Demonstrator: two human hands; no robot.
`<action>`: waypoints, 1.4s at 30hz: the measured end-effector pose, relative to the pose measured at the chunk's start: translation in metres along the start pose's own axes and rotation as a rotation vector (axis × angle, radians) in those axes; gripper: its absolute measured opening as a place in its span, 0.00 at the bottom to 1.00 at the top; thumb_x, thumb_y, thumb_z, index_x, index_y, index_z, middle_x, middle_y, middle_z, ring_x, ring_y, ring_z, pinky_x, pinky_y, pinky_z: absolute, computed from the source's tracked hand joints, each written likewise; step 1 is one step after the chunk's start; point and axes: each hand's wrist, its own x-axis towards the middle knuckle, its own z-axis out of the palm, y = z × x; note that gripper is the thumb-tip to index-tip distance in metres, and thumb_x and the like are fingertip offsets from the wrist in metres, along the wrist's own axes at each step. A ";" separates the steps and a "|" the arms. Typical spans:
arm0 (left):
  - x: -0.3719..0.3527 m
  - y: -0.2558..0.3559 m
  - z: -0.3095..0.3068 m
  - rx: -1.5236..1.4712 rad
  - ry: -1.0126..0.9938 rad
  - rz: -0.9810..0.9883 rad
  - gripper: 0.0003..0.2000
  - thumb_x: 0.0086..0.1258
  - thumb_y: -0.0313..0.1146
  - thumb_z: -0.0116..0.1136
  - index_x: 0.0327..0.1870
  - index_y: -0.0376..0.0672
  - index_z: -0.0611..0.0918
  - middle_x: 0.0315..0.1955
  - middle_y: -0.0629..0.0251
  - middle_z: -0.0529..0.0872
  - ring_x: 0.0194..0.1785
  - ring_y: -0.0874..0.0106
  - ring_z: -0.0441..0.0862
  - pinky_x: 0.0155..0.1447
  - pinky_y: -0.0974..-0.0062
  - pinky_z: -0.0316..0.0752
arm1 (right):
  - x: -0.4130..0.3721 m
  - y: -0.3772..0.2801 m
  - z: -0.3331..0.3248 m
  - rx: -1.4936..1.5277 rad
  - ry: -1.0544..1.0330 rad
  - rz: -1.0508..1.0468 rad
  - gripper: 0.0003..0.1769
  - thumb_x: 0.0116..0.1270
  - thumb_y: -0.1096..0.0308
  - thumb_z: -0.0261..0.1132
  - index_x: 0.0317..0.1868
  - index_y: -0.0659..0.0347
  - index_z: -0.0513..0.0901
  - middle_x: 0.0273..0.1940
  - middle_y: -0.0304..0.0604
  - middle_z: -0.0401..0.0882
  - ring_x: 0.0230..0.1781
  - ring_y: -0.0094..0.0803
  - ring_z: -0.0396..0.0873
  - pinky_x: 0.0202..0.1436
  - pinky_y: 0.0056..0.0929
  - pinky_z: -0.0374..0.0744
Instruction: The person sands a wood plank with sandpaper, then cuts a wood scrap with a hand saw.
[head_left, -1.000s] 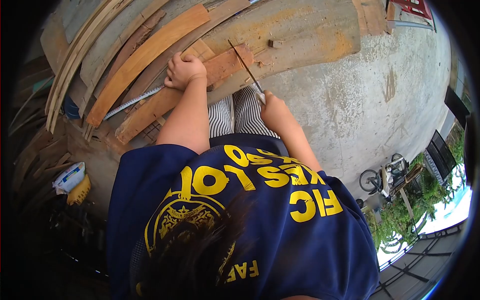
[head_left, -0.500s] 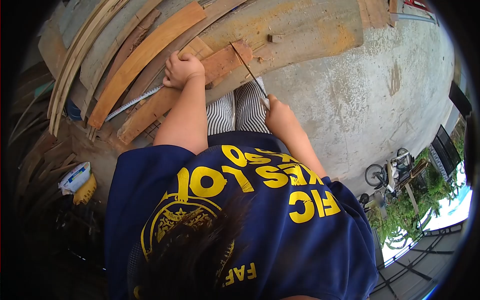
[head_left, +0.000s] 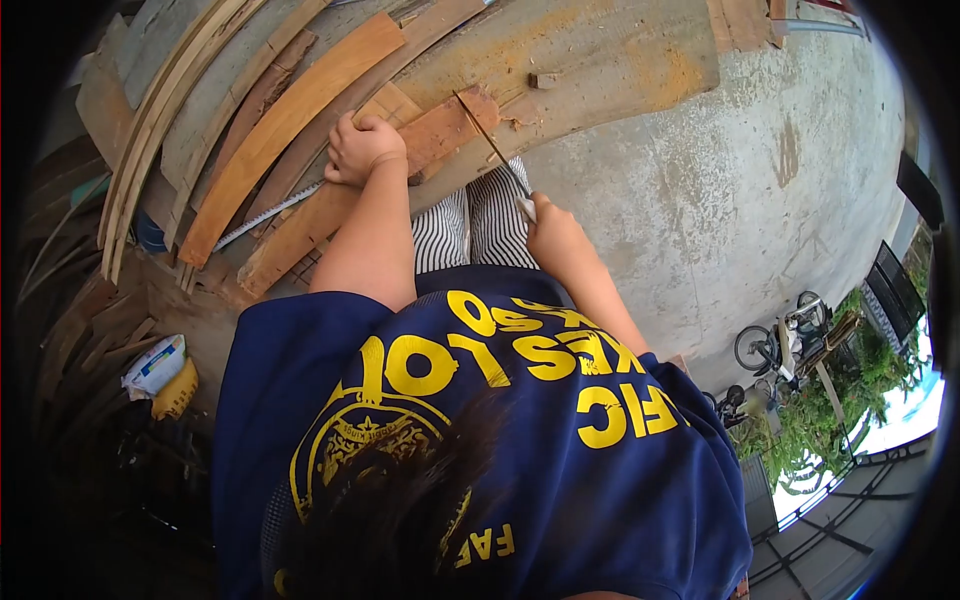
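My left hand is closed round a reddish-brown wooden board, pressing on its upper side. A thin saw lies across the board near its far right end, its blade slanting down toward me. In my right hand is the saw's handle, the fingers wrapped round it. Beside my left hand a strip of measuring tape stretches down to the left. Under the board is a wider weathered plank, with a small wood block on it.
Long curved-looking planks lie at the upper left. A white and yellow sack rests on the ground at the lower left. Bare concrete floor spreads to the right, with a motorcycle parked beyond it.
The view has shifted slightly. My right hand and the saw have moved a little, and the blade still crosses the board near the same place. My left hand keeps its hold.
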 end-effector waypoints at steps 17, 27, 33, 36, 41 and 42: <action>0.000 -0.002 0.000 -0.015 0.014 0.009 0.14 0.59 0.39 0.49 0.43 0.53 0.83 0.50 0.69 0.83 0.53 0.69 0.77 0.61 0.61 0.56 | 0.011 -0.010 0.007 -0.046 0.003 0.002 0.15 0.61 0.73 0.51 0.47 0.68 0.74 0.38 0.69 0.79 0.43 0.60 0.79 0.48 0.51 0.77; -0.001 -0.001 -0.001 -0.004 -0.018 0.009 0.14 0.60 0.40 0.49 0.44 0.55 0.83 0.50 0.71 0.82 0.54 0.70 0.77 0.61 0.61 0.56 | 0.047 -0.024 0.017 -0.045 0.067 -0.039 0.13 0.62 0.71 0.51 0.46 0.67 0.72 0.38 0.69 0.79 0.42 0.61 0.79 0.47 0.54 0.77; 0.001 0.001 -0.005 0.002 -0.077 -0.019 0.15 0.61 0.40 0.47 0.46 0.55 0.83 0.54 0.70 0.81 0.55 0.69 0.76 0.62 0.60 0.55 | 0.014 -0.005 0.016 -0.061 0.024 -0.005 0.12 0.62 0.71 0.52 0.46 0.67 0.72 0.37 0.69 0.79 0.41 0.63 0.79 0.46 0.55 0.76; 0.000 0.001 -0.006 0.005 -0.081 -0.016 0.16 0.61 0.40 0.46 0.46 0.55 0.83 0.55 0.70 0.80 0.56 0.69 0.76 0.62 0.60 0.55 | 0.052 -0.022 0.016 -0.063 0.059 -0.027 0.12 0.63 0.70 0.52 0.45 0.67 0.73 0.37 0.68 0.79 0.41 0.63 0.79 0.46 0.54 0.76; 0.000 0.000 -0.004 0.012 -0.065 -0.003 0.15 0.60 0.41 0.48 0.46 0.55 0.82 0.51 0.70 0.81 0.55 0.70 0.76 0.62 0.61 0.55 | 0.067 -0.038 0.010 -0.056 0.062 -0.073 0.12 0.63 0.70 0.52 0.45 0.67 0.73 0.38 0.68 0.80 0.41 0.62 0.79 0.47 0.53 0.77; 0.000 0.001 -0.005 0.004 -0.066 -0.007 0.15 0.60 0.41 0.48 0.46 0.55 0.82 0.51 0.70 0.81 0.55 0.70 0.76 0.62 0.61 0.55 | 0.058 -0.034 0.012 -0.058 0.055 -0.037 0.12 0.63 0.70 0.52 0.45 0.67 0.73 0.38 0.68 0.80 0.42 0.62 0.79 0.48 0.53 0.77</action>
